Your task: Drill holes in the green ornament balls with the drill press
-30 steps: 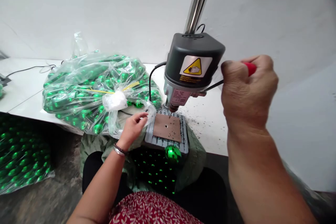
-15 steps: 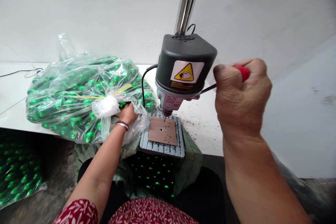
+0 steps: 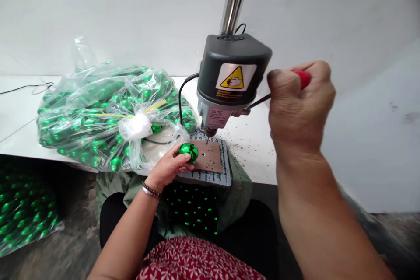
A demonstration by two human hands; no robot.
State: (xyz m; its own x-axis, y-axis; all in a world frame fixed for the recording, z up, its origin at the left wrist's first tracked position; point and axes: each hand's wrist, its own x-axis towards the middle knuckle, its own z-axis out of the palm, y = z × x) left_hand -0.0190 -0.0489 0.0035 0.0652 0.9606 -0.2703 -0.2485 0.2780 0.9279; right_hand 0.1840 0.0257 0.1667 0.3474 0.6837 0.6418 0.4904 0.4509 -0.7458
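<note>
Between the fingers of my left hand (image 3: 170,166) is a shiny green ball (image 3: 188,152), like a Christmas bauble. It is held over the left side of a brown board (image 3: 210,159) with a small hole, lying on a grey slotted drill base (image 3: 213,178). Above the board hangs the bit of a small drill press (image 3: 233,70), apart from the ball. My right hand (image 3: 300,109) is closed round the red knob (image 3: 303,78) of the drill press lever. Left of the base lies a clear plastic bag (image 3: 98,109) full of green balls, its mouth facing my left hand.
Dark shavings (image 3: 241,153) are scattered on the white table (image 3: 256,166) right of the base. Below it, a green sack (image 3: 238,205) holds many green balls. Another bag of balls (image 3: 26,210) stands on the floor at left. A power cord (image 3: 180,100) runs beside the drill.
My left hand has come out of the bag's mouth with a green ball and moved right to the board. My right hand stays on the lever knob.
</note>
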